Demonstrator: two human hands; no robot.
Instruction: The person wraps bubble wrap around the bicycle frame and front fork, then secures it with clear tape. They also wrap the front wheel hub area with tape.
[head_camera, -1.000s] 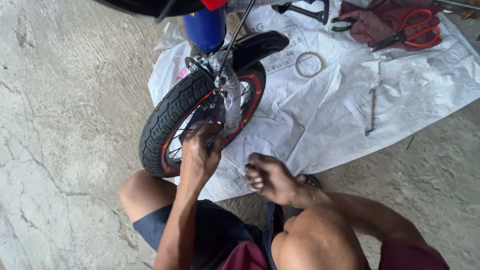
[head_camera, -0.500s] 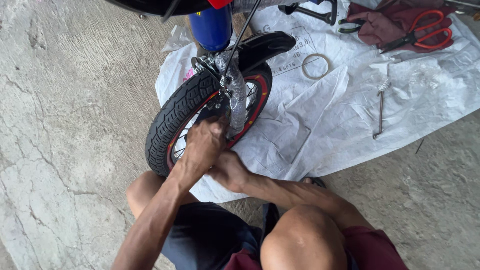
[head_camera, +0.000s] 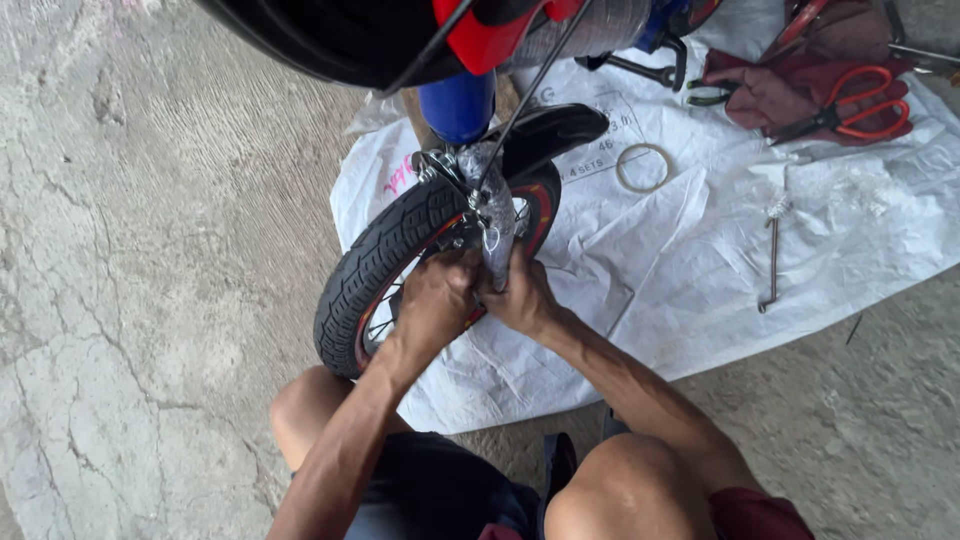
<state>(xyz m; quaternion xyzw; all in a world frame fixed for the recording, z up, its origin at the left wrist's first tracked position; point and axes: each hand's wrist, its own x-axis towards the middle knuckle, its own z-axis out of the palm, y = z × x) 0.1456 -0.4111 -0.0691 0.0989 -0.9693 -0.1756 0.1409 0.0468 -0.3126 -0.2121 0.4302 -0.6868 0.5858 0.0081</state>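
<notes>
My left hand (head_camera: 432, 300) and right hand (head_camera: 520, 298) are both closed around the wrapped fork leg (head_camera: 497, 240) beside the wheel (head_camera: 375, 262), over the white sheet (head_camera: 650, 290)

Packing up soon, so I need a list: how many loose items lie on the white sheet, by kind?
Scissors, red-handled: 1
Ring: 1
Long metal rod: 1
Dark red cloth: 1
Black tool by the top edge: 1
Total: 5

Room around the wheel

The far side is blocked by the fork (head_camera: 458, 105) and mudguard (head_camera: 550, 128); bare floor (head_camera: 150, 250) is left open at left.
</notes>
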